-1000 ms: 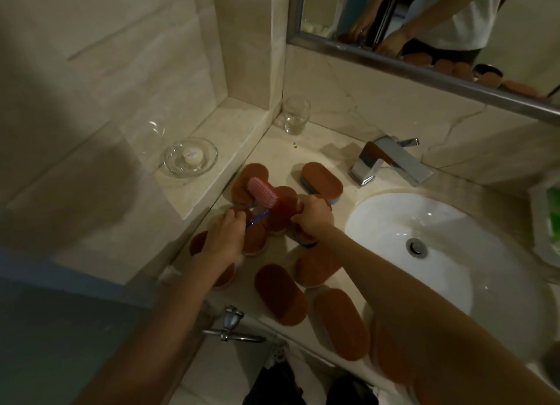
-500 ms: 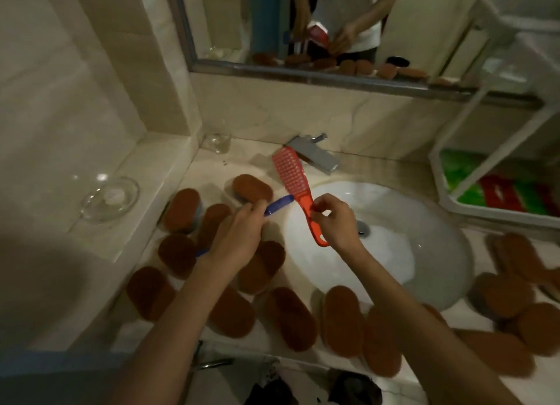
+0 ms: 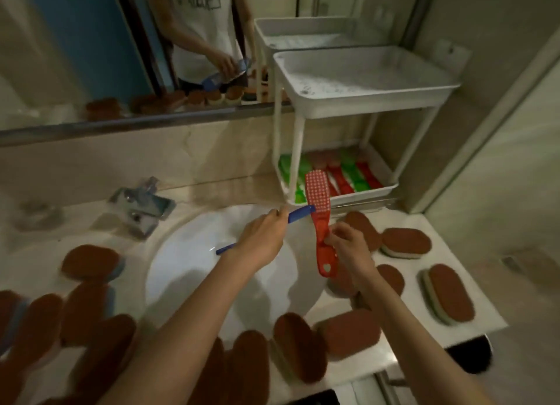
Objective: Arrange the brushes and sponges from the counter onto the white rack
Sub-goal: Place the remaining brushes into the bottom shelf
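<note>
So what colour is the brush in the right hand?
The brush is red with a white-dotted head; head view.

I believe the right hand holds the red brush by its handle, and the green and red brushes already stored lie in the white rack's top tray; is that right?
Not quite: the head view shows the stored brushes lying in the bottom tray of the white rack, not the top one. The right hand does hold the red brush by its handle.

Brown-topped sponges [image 3: 406, 241] lie all over my pale surface [image 3: 481, 301], ringing the white sink [image 3: 188, 271] on the left, front and right. The white rack [image 3: 363, 194] stands on it at the back right.
</note>
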The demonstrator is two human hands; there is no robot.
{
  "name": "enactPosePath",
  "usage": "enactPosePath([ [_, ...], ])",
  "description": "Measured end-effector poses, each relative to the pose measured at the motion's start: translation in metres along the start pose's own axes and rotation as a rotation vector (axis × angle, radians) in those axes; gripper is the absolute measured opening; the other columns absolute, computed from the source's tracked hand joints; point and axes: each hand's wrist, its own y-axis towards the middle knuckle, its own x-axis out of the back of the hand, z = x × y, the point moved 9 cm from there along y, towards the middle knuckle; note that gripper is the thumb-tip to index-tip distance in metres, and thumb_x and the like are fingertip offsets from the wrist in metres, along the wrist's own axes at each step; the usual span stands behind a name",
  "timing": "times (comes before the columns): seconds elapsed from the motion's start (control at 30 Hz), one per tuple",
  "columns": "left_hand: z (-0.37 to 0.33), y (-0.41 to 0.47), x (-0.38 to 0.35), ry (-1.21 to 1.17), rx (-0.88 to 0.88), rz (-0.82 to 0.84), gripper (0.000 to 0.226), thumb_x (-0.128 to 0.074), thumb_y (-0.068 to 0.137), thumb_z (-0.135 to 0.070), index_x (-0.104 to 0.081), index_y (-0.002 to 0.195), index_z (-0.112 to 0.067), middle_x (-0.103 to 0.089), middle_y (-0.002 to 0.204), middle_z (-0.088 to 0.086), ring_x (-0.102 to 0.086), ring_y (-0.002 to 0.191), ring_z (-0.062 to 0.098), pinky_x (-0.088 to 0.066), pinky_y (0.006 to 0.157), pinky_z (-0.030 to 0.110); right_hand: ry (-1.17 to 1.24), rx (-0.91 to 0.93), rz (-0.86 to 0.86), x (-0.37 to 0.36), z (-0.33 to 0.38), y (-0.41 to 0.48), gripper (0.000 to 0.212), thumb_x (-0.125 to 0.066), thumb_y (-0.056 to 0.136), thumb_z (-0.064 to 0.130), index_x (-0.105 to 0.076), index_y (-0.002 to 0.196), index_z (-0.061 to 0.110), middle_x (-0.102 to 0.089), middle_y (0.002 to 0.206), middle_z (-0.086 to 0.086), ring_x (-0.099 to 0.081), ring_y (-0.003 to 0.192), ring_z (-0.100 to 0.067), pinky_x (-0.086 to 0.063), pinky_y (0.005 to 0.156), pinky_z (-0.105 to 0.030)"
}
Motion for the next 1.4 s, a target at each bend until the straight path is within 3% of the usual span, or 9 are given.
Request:
enactPosePath([
  [0.13, -0.051, 0.052, -0.011, -0.01, -0.044, 0.058, 0.037, -0.034, 0.091, 0.006, -0.035, 0.127, -0.002, -0.056, 0.12, 0.023, -0.059, 0.103, 0.04, -0.044, 0.078, 0.044, 0.102, -0.075, -0.061, 0.057, -0.015, 0.031, 0.023, -0.058, 0.082, 0.001, -0.055, 0.064, 0.015, -0.061, 0.07, -0.007, -0.054, 0.062, -0.018, -0.044, 0.061, -0.028],
  [0.23, -0.077, 0.09, -0.023, -0.05, -0.04, 0.118, 0.036, -0.034, 0.093, 0.003, -0.032, 0.128, -0.003, -0.057, 0.117, 0.025, -0.059, 0.103, 0.037, -0.045, 0.082, 0.044, 0.177, -0.122, -0.044, 0.088, -0.019, 0.054, 0.022, -0.056, 0.086, 0.003, -0.056, 0.065, 0.012, -0.057, 0.058, -0.002, -0.052, 0.043, -0.008, -0.04, 0.041, -0.019],
  [0.43, -0.103, 0.154, -0.034, -0.101, 0.014, 0.07, 0.03, -0.037, 0.095, -0.009, -0.042, 0.126, -0.009, -0.059, 0.118, 0.023, -0.059, 0.106, 0.038, -0.045, 0.083, 0.042, 0.318, -0.169, 0.008, 0.114, -0.013, 0.099, 0.025, -0.051, 0.085, -0.002, -0.056, 0.063, 0.009, -0.051, 0.056, -0.005, -0.046, 0.046, -0.013, -0.037, 0.046, -0.023],
  [0.6, -0.114, 0.187, -0.026, -0.091, 0.021, 0.006, 0.029, -0.038, 0.096, -0.009, -0.05, 0.123, -0.012, -0.061, 0.118, 0.021, -0.059, 0.108, 0.034, -0.044, 0.084, 0.037, 0.496, -0.29, 0.123, 0.113, 0.001, 0.129, 0.036, -0.042, 0.089, -0.004, -0.039, 0.056, 0.011, -0.034, 0.025, 0.008, -0.03, 0.02, -0.001, -0.025, 0.025, -0.012],
  [0.73, -0.11, 0.21, -0.03, -0.084, 0.047, 0.02, 0.029, -0.043, 0.097, -0.019, -0.056, 0.123, -0.02, -0.064, 0.119, 0.015, -0.058, 0.112, 0.031, -0.039, 0.086, 0.033, 0.693, -0.346, 0.187, 0.107, 0.003, 0.151, 0.039, -0.034, 0.091, -0.007, -0.035, 0.057, 0.013, -0.034, 0.039, 0.002, -0.03, 0.023, -0.001, -0.022, 0.026, -0.011],
  [0.9, -0.104, 0.223, -0.035, -0.13, 0.064, 0.077, 0.025, -0.049, 0.095, -0.02, -0.063, 0.115, -0.016, -0.067, 0.111, 0.018, -0.061, 0.108, 0.033, -0.046, 0.088, 0.037, 0.8, -0.431, 0.192, 0.098, -0.003, 0.175, 0.036, -0.026, 0.093, -0.007, -0.035, 0.064, 0.011, -0.037, 0.031, 0.004, -0.03, 0.021, -0.001, -0.022, 0.025, -0.01],
  [1.07, -0.076, 0.232, -0.053, -0.226, 0.128, 0.163, 0.02, -0.055, 0.092, -0.021, -0.066, 0.107, -0.013, -0.068, 0.105, 0.021, -0.064, 0.099, 0.034, -0.05, 0.082, 0.038, 0.806, -0.497, 0.203, 0.086, -0.006, 0.185, 0.033, -0.025, 0.094, -0.006, -0.038, 0.068, 0.007, -0.037, 0.064, -0.005, -0.036, 0.023, -0.002, -0.024, 0.026, -0.008],
  [1.23, -0.065, 0.237, -0.069, -0.256, 0.118, 0.185, 0.027, -0.057, 0.091, -0.026, -0.065, 0.115, -0.016, -0.066, 0.113, 0.013, -0.062, 0.103, 0.029, -0.049, 0.082, 0.035, 0.84, -0.536, 0.168, 0.065, -0.01, 0.196, 0.028, -0.025, 0.094, -0.008, -0.046, 0.081, 0.005, -0.044, 0.071, -0.007, -0.037, 0.055, -0.014, -0.028, 0.026, -0.008],
  [1.4, -0.052, 0.239, -0.073, -0.188, 0.111, 0.196, 0.034, -0.057, 0.091, -0.032, -0.06, 0.122, -0.021, -0.063, 0.122, 0.009, -0.06, 0.11, 0.027, -0.046, 0.086, 0.031, 0.871, -0.553, 0.092, 0.05, -0.013, 0.204, 0.033, -0.026, 0.096, -0.007, -0.041, 0.071, 0.007, -0.042, 0.07, -0.009, -0.032, 0.055, -0.012, -0.04, 0.029, -0.011],
])
